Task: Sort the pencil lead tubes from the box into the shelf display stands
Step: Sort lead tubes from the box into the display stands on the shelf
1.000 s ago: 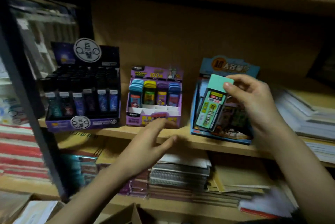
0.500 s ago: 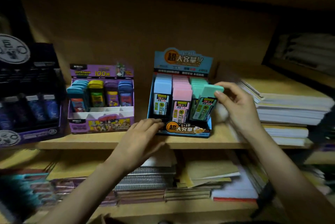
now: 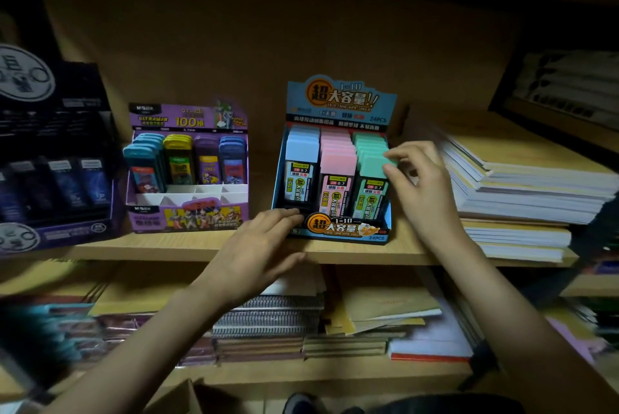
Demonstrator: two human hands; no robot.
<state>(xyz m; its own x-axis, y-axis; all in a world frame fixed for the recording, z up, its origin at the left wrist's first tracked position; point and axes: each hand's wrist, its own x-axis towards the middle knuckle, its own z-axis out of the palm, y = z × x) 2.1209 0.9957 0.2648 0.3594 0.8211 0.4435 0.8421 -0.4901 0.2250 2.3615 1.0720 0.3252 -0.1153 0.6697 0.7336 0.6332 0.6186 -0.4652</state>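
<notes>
A blue display stand (image 3: pixel 338 102) sits mid-shelf with blue, pink and green columns of pencil lead tubes. The front green lead tube (image 3: pixel 370 192) stands upright in the right column. My right hand (image 3: pixel 422 189) is at its right side, with thumb and forefinger pinching the corner of its green cap. My left hand (image 3: pixel 261 246) lies with straight fingers against the stand's front left corner. A purple display stand (image 3: pixel 187 212) to the left holds several teal, yellow, purple and blue tubes, with bare slots in its front row.
A black and purple display stand (image 3: pixel 53 212) fills the shelf's left end. Stacked notebooks (image 3: pixel 522 192) sit just right of my right hand. Spiral notebooks (image 3: pixel 268 316) and paper pads lie on the lower shelf. A cardboard box flap (image 3: pixel 187 397) shows at the bottom edge.
The green tube, held tilted above the stand before, now stands in the right column. My left hand moved from the purple stand to the blue stand's front corner.
</notes>
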